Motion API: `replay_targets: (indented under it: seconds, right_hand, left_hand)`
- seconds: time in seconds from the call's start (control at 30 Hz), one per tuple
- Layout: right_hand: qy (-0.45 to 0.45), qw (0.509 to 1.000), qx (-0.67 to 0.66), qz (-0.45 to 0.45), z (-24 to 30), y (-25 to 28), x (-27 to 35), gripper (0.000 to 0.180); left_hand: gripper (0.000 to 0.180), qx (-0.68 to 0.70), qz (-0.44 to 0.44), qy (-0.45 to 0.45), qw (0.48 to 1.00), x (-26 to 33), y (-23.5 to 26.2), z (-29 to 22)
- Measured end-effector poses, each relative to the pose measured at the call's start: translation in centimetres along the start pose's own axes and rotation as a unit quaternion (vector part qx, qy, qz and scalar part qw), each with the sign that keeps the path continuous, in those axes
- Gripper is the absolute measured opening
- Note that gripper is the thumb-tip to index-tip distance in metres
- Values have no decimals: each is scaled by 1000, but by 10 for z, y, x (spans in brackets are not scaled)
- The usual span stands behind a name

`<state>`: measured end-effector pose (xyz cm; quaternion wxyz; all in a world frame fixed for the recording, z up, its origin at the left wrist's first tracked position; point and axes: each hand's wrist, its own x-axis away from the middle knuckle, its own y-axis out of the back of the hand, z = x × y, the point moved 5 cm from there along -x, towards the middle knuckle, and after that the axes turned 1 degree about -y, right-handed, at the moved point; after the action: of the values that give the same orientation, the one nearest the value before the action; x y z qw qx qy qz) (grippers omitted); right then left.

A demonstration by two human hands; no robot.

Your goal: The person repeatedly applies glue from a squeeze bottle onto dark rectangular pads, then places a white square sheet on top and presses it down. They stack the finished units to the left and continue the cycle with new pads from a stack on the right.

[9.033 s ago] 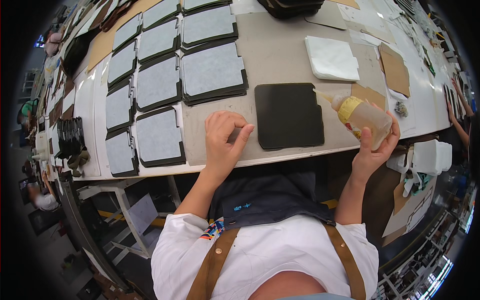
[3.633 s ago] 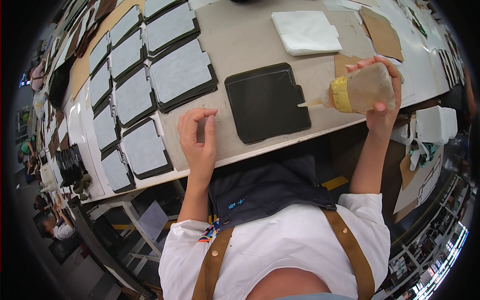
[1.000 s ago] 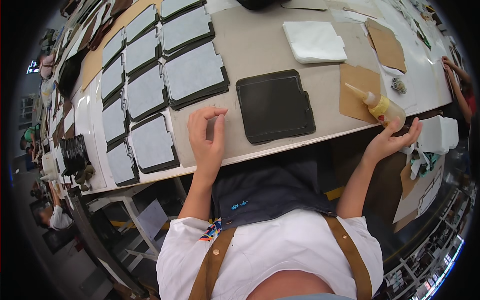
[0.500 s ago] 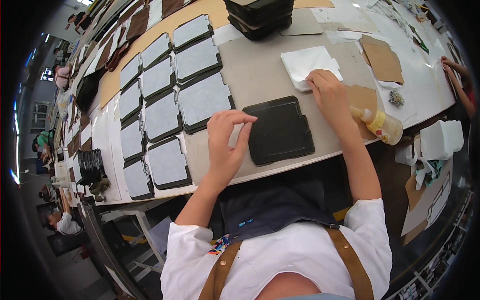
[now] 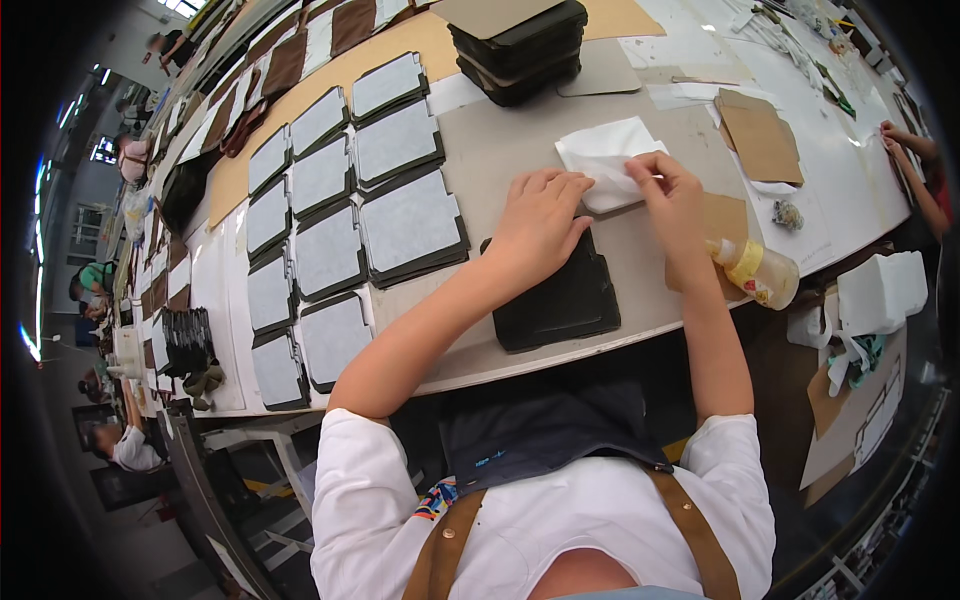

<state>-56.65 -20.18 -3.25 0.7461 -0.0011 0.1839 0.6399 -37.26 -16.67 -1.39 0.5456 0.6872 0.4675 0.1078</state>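
A small pile of thin white sheets [image 5: 600, 150] lies on the table ahead of me, its top sheet creased and lifted at the right. My right hand [image 5: 672, 197] pinches that sheet's near right edge between thumb and fingers. My left hand [image 5: 545, 218] reaches across to the pile's near left corner, fingers stretched out and thumb apart. Beneath it, a flat black panel [image 5: 560, 305] with a notched right side lies close to the table's front edge. The left hand and wrist hide the panel's far left part.
Several black panels topped with pale grey sheets [image 5: 415, 220] stand in rows at left. A tall stack of black pieces [image 5: 520, 55] is at the back. On the right are a yellowish bottle [image 5: 765, 270], brown cardboard [image 5: 760, 135] and another person's hands [image 5: 895, 140].
My left hand has moved right and away from me, from the black panel's left side to the white sheets. My right hand has lifted the top sheet's edge, creasing it.
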Motion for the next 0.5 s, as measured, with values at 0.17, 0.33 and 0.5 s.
replay_targets:
  seconds: [0.17, 0.33, 0.5]
  right_hand:
    - [0, 890, -381, -251, -1, 69, -9, 14]
    - [159, 887, -248, -356, 58, 109, 26, 13]
    - [323, 939, 85, -85, 122, 27, 68, 15]
  left_hand:
    - [34, -20, 9, -1, 1000, -2, -1, 2]
    - [33, 66, -27, 10, 997, -11, 19, -5]
    - [46, 583, 9, 91, 808, -2, 54, -40]
